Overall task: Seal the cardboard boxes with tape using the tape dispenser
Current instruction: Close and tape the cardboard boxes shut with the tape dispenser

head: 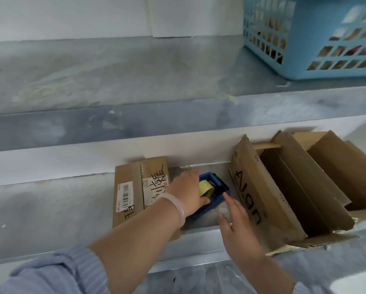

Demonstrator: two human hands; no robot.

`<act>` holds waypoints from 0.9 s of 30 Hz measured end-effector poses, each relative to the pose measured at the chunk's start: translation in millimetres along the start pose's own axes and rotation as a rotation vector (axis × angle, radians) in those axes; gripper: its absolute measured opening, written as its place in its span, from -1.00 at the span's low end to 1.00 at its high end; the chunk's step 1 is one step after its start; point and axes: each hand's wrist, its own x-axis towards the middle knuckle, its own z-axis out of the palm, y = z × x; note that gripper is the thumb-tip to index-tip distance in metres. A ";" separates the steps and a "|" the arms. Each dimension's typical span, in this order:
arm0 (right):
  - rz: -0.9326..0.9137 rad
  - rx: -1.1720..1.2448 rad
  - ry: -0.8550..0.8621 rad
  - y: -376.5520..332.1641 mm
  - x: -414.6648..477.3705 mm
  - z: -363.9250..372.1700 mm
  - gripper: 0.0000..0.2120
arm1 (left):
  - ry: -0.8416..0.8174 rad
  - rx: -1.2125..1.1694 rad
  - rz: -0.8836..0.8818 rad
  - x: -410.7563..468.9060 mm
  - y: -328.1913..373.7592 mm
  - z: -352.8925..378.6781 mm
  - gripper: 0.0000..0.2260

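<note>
Two hands were seen: left hand (185, 193) wrapped round the tape dispenser (218, 185), right hand (239, 228) straight-fingered, empty. Gap being tight, it could be snagged on the open box (256, 183).

We find tape dispenser (219, 185) on lower shelf (50, 209), between closed box (133, 187) left, open boxes (262, 187) right; basket (317, 39) on upper shelf (114, 77), far right.

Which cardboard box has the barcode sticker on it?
The closed box left of the dispenser, the one with black handwriting; the Align box on the right is open and shows no sticker.
</note>
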 end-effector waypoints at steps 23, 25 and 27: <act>0.255 1.247 -0.183 -22.4 1.9 -19.8 -0.51 | 0.036 -1.320 -0.040 -61.0 -25.5 -21.3 -0.71; 0.269 1.345 -0.288 -27.6 -2.7 -21.6 -0.42 | 0.003 -1.474 -0.040 -69.0 -26.8 -22.6 -0.63; 0.206 1.353 -0.384 -35.0 -6.0 -22.0 -0.51 | -0.025 -1.570 -0.045 -75.7 -28.0 -23.3 -0.61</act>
